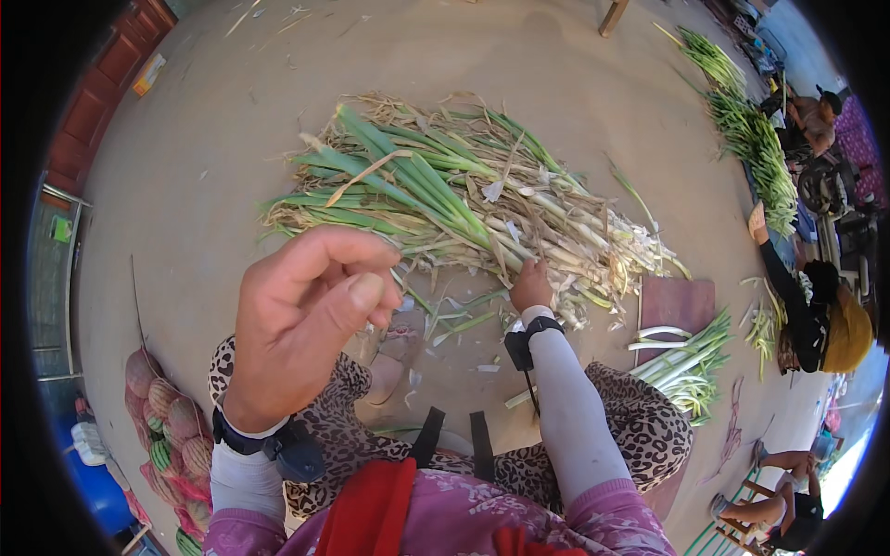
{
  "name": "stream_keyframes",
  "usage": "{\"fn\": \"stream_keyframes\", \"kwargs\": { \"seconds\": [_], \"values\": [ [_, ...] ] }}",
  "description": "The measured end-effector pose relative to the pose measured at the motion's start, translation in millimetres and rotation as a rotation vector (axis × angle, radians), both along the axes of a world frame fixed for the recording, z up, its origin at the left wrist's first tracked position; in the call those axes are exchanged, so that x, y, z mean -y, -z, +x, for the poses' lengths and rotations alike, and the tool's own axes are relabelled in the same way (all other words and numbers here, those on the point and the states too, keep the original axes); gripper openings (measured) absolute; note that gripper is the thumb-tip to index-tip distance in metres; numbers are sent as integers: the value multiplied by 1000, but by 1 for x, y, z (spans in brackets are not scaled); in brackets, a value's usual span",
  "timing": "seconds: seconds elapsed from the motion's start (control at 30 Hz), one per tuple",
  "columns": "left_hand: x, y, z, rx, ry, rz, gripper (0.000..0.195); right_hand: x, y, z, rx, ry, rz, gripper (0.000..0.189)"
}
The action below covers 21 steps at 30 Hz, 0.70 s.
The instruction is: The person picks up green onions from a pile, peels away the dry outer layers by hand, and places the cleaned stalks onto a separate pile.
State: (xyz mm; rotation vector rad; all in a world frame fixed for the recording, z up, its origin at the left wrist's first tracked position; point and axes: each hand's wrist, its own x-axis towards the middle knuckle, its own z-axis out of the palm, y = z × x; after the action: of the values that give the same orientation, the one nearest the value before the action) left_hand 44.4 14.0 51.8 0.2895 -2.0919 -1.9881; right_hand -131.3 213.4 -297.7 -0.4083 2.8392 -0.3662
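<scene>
My right hand (532,286) grips the white lower part of a large green onion (445,201), whose green leaves reach up and left across the pile. Beneath it lies a heap of green onions (570,208) with dry brown leaves and dirty roots. Raised close to the camera, my left hand (313,313) has loosely curled fingers with the thumb near their tips. Nothing shows in it, but the inside of its curl is partly hidden. On my right, cleaned green onions (685,368) lie in a bundle by a reddish-brown board (676,306).
Peeled scraps (466,323) litter the floor before my feet. Melons in red net bags (170,424) stand at left. Another long pile of green onions (754,146) lies far right, near a seated person (813,313) and other people. A wooden leg (613,17) stands at the top.
</scene>
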Motion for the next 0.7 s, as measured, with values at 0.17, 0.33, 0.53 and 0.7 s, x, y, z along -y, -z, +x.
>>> {"fn": "stream_keyframes", "kwargs": {
  "seconds": [0.17,0.33,0.53,0.7],
  "values": [
    [-3,2,-4,18,15,19,19,-3,6,7,12,-24,63,22],
    [-8,0,-10,27,10,-47,16,-8,11,8,34,-39,68,22],
    [-11,5,-16,30,23,-59,16,-13,21,36,91,-158,134,17],
    [-14,9,-18,52,33,-73,16,-16,23,55,117,-179,145,22]
  ]
}}
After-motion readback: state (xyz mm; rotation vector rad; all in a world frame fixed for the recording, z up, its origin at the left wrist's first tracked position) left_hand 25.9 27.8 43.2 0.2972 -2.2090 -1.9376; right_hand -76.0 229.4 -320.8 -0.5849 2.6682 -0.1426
